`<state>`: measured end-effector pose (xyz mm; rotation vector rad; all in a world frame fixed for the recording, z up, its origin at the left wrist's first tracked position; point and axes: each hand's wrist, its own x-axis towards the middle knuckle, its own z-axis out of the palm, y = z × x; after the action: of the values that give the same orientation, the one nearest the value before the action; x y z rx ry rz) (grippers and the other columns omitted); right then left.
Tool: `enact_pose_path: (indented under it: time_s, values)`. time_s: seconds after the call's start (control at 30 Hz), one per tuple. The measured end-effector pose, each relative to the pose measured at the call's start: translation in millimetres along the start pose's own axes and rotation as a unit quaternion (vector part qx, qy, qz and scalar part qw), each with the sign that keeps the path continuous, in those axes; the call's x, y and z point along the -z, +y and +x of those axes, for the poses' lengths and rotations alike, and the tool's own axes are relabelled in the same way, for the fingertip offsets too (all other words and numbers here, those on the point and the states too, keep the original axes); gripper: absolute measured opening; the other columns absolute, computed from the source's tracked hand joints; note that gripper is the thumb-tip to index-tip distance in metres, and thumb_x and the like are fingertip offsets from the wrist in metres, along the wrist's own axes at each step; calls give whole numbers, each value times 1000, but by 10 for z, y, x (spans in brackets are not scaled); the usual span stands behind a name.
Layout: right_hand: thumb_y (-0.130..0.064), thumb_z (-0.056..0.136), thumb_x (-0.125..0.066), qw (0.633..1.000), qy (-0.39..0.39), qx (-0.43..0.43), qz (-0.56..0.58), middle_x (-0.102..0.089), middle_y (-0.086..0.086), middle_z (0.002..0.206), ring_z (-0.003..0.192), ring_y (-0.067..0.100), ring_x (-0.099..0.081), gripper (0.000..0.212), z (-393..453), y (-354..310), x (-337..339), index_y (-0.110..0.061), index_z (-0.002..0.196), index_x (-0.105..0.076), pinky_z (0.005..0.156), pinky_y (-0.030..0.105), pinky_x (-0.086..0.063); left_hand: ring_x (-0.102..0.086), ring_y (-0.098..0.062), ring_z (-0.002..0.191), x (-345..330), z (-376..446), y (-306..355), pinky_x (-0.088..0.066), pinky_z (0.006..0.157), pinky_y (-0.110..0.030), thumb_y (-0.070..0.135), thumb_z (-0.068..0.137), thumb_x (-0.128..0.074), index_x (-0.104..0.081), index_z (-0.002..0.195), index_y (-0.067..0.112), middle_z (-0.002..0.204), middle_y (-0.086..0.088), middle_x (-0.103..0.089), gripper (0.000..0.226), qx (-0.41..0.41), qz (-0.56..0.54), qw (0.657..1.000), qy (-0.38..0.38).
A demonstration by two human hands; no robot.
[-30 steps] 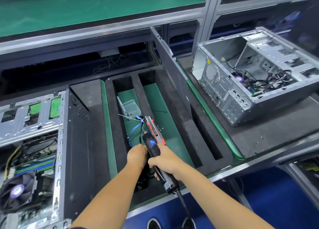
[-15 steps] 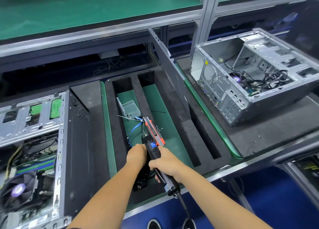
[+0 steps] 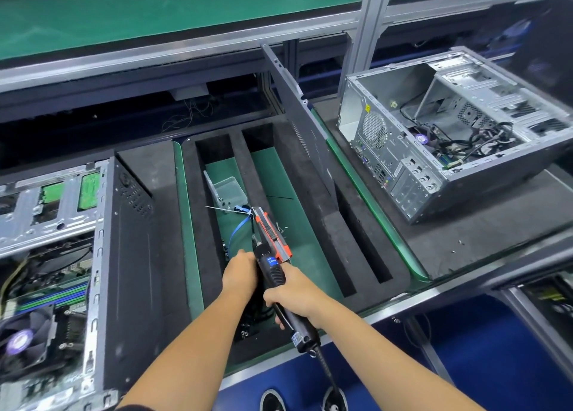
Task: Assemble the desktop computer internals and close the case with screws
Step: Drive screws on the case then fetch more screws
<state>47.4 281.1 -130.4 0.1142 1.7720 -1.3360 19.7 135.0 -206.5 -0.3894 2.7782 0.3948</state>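
Note:
My right hand [image 3: 294,296] grips a black electric screwdriver [image 3: 279,283] with a cable at its rear, tip pointing down into the left slot of a black foam tray [image 3: 313,212]. My left hand [image 3: 240,272] reaches down beside the screwdriver's front end; its fingers are hidden, so I cannot tell what they touch. An orange and grey utility knife [image 3: 271,235] lies just beyond both hands. One open computer case [image 3: 102,274] lies at the left, showing a fan and motherboard. A second open case [image 3: 449,138] sits at the right. A dark side panel [image 3: 297,107] stands upright in the tray.
A small clear plastic box [image 3: 228,189], a blue cable [image 3: 237,231] and a white cable tie lie in the tray's left slot on the green mat. Loose screws [image 3: 457,245] dot the black mat near the right case. A metal frame rail runs behind.
Both hands and the screwdriver have stayed nearly in place; the left hand has shifted slightly farther into the slot. The view has drifted a little.

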Motion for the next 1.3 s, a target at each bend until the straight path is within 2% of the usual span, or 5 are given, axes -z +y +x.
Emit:
enact_pose_path:
  time_s: [0.37, 0.83, 1.0, 1.1, 1.3]
  values:
    - [0, 78, -58, 1000, 0, 11, 12, -51, 12, 81, 52, 22, -52, 41, -24, -76, 31, -7, 117, -45, 50, 31, -48, -65, -26, 97, -2, -40, 11, -50, 73, -30, 2, 89, -44, -62, 103, 14, 103, -5, -67, 26, 0, 142, 990, -17]
    - [-1, 77, -59, 1000, -10, 2, -5, -53, 11, 82, 57, 23, -54, 37, 14, -73, 25, -11, 111, -46, 53, 31, -49, -55, -21, 112, -121, -17, -6, -49, 88, -26, 0, 98, -35, -47, 126, 2, 124, -14, -48, 31, 30, 159, 987, 1]
    - [-1, 78, -59, 1000, -16, -1, 2, -53, 11, 80, 50, 21, -54, 38, -5, -86, 42, -11, 112, -46, 47, 28, -49, -56, -20, 106, -139, -28, -3, -48, 80, -21, 0, 97, -34, -52, 121, 6, 119, -13, -51, 31, -3, 249, 968, -13]
    - [-2, 77, -60, 1000, -12, -1, -10, -53, 11, 82, 55, 23, -55, 42, -5, -91, 63, -9, 116, -45, 52, 31, -50, -57, -19, 104, -124, -20, 24, -32, 57, -20, -3, 94, -34, -55, 116, 5, 116, -12, -55, 31, -22, 309, 950, -23]
    - [-4, 77, -61, 1000, -5, 5, -31, -54, 11, 87, 71, 27, -55, 43, 14, -79, 60, -12, 116, -46, 66, 37, -50, -58, -20, 107, -46, 65, 36, -35, 58, -19, -2, 95, -35, -55, 116, 7, 117, -10, -55, 30, -30, 324, 946, -10]
